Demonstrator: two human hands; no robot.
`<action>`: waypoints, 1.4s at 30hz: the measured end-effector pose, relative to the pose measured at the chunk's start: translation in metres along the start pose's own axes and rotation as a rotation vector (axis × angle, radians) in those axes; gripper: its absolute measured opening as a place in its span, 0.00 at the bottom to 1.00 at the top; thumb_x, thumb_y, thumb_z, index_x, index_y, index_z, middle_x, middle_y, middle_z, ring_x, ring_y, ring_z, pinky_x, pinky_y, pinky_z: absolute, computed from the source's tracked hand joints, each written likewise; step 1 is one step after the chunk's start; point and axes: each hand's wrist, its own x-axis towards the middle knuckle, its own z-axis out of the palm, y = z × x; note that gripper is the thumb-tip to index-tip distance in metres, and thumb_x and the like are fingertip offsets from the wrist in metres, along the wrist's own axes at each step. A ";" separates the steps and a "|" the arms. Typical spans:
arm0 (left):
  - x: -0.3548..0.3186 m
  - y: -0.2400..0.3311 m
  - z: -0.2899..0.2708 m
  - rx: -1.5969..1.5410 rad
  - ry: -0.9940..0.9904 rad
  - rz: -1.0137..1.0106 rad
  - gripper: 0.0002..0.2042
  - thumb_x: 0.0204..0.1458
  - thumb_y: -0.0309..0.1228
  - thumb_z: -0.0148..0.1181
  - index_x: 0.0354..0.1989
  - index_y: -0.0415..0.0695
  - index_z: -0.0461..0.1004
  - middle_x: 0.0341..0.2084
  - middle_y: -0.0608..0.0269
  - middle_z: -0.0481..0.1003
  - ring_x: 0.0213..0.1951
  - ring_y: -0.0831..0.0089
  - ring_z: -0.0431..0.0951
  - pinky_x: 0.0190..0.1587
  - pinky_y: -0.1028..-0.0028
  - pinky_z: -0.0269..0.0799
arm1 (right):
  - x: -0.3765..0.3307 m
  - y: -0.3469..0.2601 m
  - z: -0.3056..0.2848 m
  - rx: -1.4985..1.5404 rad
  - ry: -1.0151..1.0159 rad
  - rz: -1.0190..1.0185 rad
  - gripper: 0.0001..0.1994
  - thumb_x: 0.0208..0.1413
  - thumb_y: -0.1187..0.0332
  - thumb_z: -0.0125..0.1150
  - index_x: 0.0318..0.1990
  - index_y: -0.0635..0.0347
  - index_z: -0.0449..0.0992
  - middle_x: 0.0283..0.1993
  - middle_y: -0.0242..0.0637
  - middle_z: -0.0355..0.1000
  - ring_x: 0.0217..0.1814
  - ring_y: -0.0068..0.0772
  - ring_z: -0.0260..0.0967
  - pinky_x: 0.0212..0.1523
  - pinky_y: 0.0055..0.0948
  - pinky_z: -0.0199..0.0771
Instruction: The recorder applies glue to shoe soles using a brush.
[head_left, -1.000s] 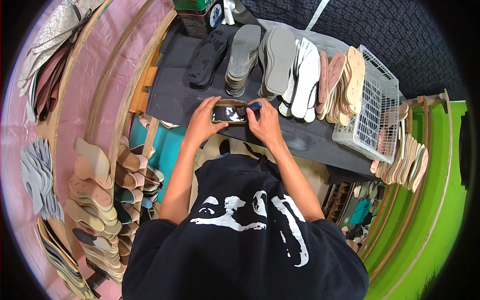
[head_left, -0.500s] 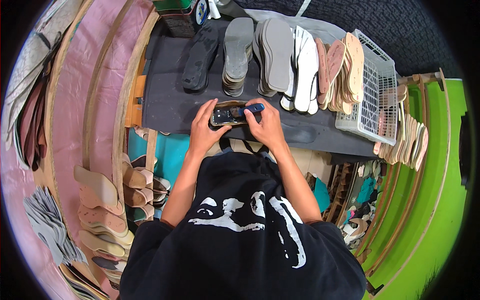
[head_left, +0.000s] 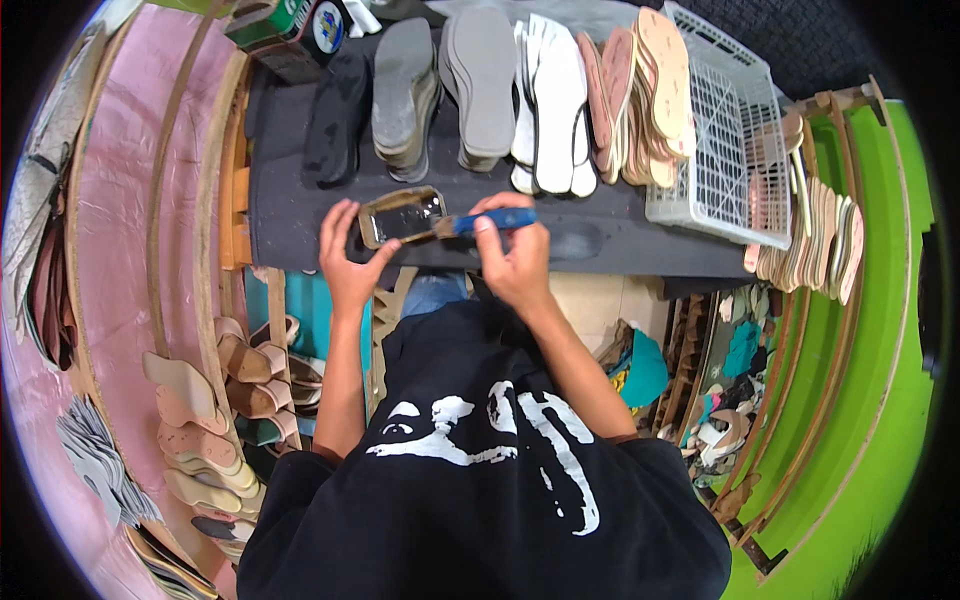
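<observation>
A small rectangular tray (head_left: 368, 230) with a brownish, stained rim stands at the front of the dark-covered table and holds dark, glossy liquid. My left hand (head_left: 350, 262) curves around its left side, the thumb on the near edge and the fingers along the outside, gripping it. In my right hand (head_left: 518, 258) is a blue-handled brush (head_left: 490, 220), held from the right. Its brush end lies at the tray's right edge; the bristles are hard to make out. Just beyond the tray rise a stack of black sole-shaped pieces (head_left: 340, 125) and a grey stack (head_left: 403, 75).
Further right stand light grey (head_left: 482, 90), white (head_left: 560, 115) and tan sole-shaped pieces (head_left: 662, 80), then a white plastic basket (head_left: 712, 222). A green-and-dark can (head_left: 285, 45) is at the back left. Shelves with insoles (head_left: 195, 440) flank me on the left, more insoles (head_left: 820, 240) on the right.
The brush has come out of the tray's middle toward its right edge, and my right hand has shifted right of the tray. My left hand still grips the tray. The whole view has shifted.
</observation>
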 end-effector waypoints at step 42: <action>-0.042 0.044 0.131 -0.019 -0.350 0.318 0.29 0.47 0.27 0.80 0.61 0.40 0.80 0.56 0.51 0.80 0.57 0.50 0.79 0.63 0.57 0.75 | -0.021 0.073 -0.084 -0.426 -0.240 -0.219 0.10 0.61 0.75 0.70 0.45 0.67 0.74 0.38 0.49 0.77 0.39 0.57 0.78 0.41 0.45 0.79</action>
